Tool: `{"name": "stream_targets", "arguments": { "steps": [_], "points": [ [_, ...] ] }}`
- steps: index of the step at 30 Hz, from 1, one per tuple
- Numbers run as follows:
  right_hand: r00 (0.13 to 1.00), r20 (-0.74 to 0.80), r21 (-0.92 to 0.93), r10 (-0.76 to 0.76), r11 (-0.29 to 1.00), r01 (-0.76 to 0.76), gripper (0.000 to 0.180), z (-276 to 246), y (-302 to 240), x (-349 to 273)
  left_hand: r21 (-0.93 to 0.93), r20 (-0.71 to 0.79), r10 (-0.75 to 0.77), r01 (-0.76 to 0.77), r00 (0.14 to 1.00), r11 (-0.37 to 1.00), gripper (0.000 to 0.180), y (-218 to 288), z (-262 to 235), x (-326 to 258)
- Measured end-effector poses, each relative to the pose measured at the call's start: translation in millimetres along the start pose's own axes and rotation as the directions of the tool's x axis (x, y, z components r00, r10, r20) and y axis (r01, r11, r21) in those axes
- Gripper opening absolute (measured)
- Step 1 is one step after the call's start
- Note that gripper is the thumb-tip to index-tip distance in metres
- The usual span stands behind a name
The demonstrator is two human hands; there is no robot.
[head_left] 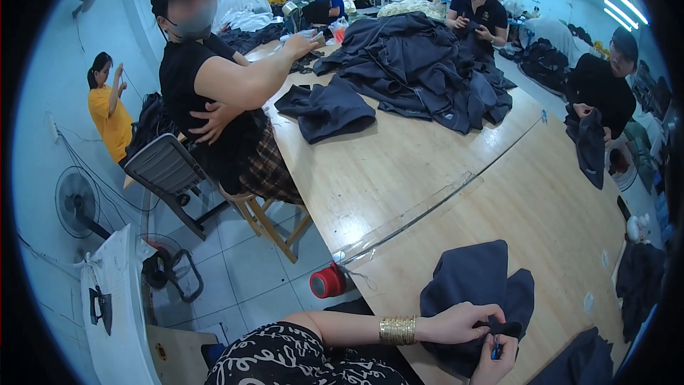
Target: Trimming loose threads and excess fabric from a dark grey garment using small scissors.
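Note:
A dark navy garment piece [467,274] lies bunched on the table at the lower right, under both hands. My left hand [456,325], with gold bangles [397,330] on its wrist, pinches a folded edge of this garment between thumb and fingers. Just below and to the right, my right hand [497,362] is closed around a small blue-handled tool [496,346], close to the pinched edge. Its tip is too small to make out, and part of the garment is hidden behind the hands.
A large heap of dark garments [420,64] covers the far table, with a loose piece [328,110] beside it. Another dark garment [578,360] lies at lower right. A red cylindrical object [328,281] sits at the table's left edge. Co-workers [206,75] sit and stand around the table.

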State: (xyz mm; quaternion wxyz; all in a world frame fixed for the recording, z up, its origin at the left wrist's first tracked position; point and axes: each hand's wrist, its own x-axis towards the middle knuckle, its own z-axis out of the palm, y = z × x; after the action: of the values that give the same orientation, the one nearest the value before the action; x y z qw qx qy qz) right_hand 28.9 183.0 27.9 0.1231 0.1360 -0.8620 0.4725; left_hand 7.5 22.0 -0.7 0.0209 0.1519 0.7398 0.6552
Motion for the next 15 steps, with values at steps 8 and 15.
{"name": "stream_targets", "arguments": {
  "steps": [8,15],
  "points": [
    [0.946,0.321,0.084,-0.056,0.996,0.031,0.007,-25.0,-13.0,-13.0,-0.078,0.168,0.154,-0.142,0.974,0.987,0.036,19.0,-30.5,17.9],
    [0.924,0.372,-0.025,-0.089,0.994,0.105,0.027,-43.3,-13.1,3.6,-0.059,0.111,0.058,-0.052,0.992,0.997,0.039,22.8,-57.2,20.2]
  ]
}}
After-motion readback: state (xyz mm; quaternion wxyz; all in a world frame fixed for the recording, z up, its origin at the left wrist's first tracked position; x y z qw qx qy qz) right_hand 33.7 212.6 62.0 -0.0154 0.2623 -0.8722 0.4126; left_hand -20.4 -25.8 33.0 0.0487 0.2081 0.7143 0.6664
